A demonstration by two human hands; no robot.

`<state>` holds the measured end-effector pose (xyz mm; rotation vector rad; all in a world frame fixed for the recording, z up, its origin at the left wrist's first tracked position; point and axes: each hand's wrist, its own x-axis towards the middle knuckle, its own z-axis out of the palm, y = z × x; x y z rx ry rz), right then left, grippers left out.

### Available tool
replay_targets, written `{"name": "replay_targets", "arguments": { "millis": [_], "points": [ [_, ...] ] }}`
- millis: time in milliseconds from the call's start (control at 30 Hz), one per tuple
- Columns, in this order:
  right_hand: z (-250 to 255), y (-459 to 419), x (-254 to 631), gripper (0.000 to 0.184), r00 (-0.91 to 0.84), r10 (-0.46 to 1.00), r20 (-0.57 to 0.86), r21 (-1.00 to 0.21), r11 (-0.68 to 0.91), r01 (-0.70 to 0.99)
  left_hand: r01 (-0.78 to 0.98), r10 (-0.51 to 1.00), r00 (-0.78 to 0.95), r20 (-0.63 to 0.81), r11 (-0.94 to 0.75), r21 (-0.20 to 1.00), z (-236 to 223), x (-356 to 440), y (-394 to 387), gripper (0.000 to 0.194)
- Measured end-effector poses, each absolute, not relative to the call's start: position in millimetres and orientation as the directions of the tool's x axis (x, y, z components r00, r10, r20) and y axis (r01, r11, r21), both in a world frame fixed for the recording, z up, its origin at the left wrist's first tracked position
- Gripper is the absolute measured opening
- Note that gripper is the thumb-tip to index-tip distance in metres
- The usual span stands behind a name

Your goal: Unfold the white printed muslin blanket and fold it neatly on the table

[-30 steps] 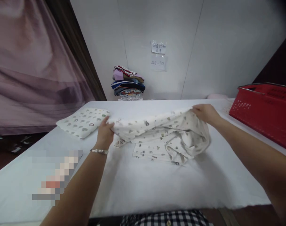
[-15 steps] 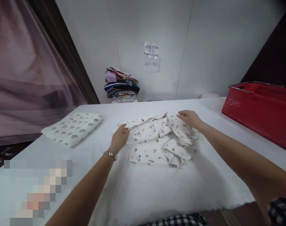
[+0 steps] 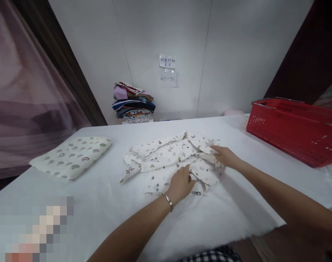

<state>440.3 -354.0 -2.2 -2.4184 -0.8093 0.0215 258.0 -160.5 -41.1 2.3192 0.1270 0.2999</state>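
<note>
A crumpled white garment (image 3: 166, 151) with small plant-like prints lies on the white-covered table, its layers overlapping and a loose end hanging out at the left. My left hand (image 3: 181, 183), with a silver bracelet at the wrist, rests over the garment's near part, thumb and fingers apart. At the right end, my right hand (image 3: 225, 157) has its fingers closed on the bunched edge of the fabric. Part of the garment is hidden under my left hand.
To the left lies a folded cream cloth (image 3: 73, 156) with mushroom prints. Folded fabrics (image 3: 133, 103) are stacked by the back wall under paper signs (image 3: 168, 78). A red basket (image 3: 288, 131) stands at the right. The lower left corner is pixelated.
My left hand has moved right and nearer, from the garment's left end to its near middle. My right hand has come down onto the right edge. The left end now spreads out.
</note>
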Motion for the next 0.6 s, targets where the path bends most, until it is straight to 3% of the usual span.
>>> {"name": "replay_targets", "arguments": {
  "millis": [67, 133, 200, 267, 433, 533, 600],
  "points": [
    [10, -355, 458, 0.035, 0.903, 0.411, 0.129, -0.813, -0.477, 0.333, 0.078, 0.191, 0.977, 0.094, -0.733, 0.676, -39, 264, -161, 0.042],
    [22, -358, 474, 0.031, 0.961, 0.272, 0.051, -0.976, -0.189, 0.105, 0.086, 0.169, 0.984, 0.059, -0.735, 0.672, -34, 265, -159, 0.026],
    [30, -362, 488, 0.03, 0.986, 0.167, -0.007, -0.998, 0.063, -0.017, 0.068, 0.154, 0.986, 0.068, -0.733, 0.677, -27, 261, -153, 0.017],
    [32, -368, 499, 0.03, 0.994, 0.107, -0.028, -0.979, 0.196, -0.048, 0.05, 0.177, 0.978, 0.107, -0.703, 0.709, -18, 254, -142, 0.016],
    [16, -383, 510, 0.029, 0.994, 0.102, -0.037, -0.957, 0.282, -0.065, -0.032, 0.473, 0.849, 0.234, -0.397, 0.917, 3, 232, -96, 0.015],
    [0, -388, 509, 0.028, 0.996, 0.046, -0.081, -0.963, 0.254, -0.09, -0.162, 0.653, 0.704, 0.28, -0.236, 0.958, 15, 215, -66, 0.016],
    [-9, -390, 507, 0.027, 0.995, 0.031, -0.094, -0.972, 0.212, -0.098, -0.19, 0.734, 0.616, 0.285, -0.213, 0.958, 20, 202, -50, 0.018]
  ]
}}
